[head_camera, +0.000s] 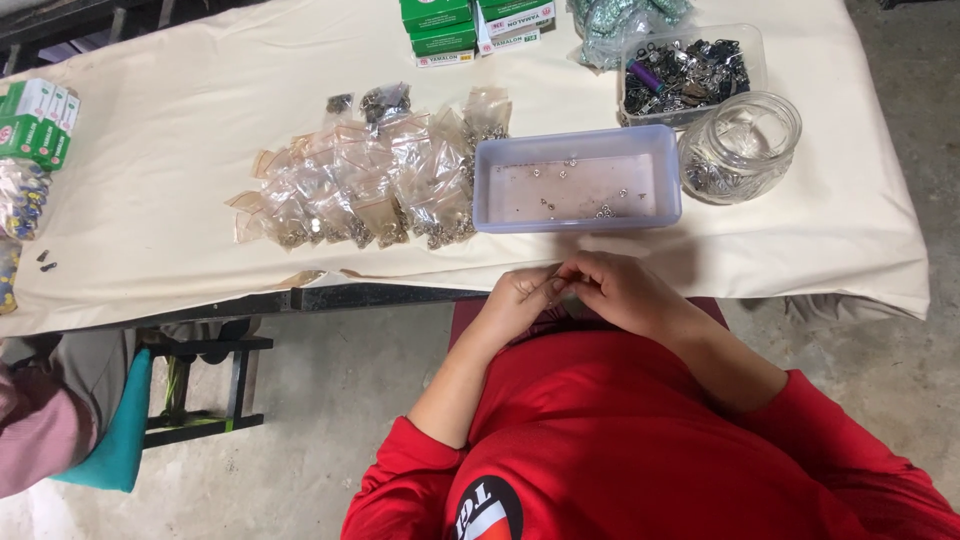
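While blurry, hands (575, 292) pinch smth.

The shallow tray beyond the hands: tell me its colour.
The tray is pale lavender-blue, translucent plastic; the head view shows it best.

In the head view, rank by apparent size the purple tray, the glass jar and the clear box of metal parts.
1. Purple tray, clearly largest.
2. Clear box of metal parts.
3. Glass jar, though box and jar look close in size.

Single head-worn view, looking steeply down from above the wearer's chest. Faces forward across the cloth-covered table (180, 150) edge; hands sit close below the lens, far table edge at the frame's top.
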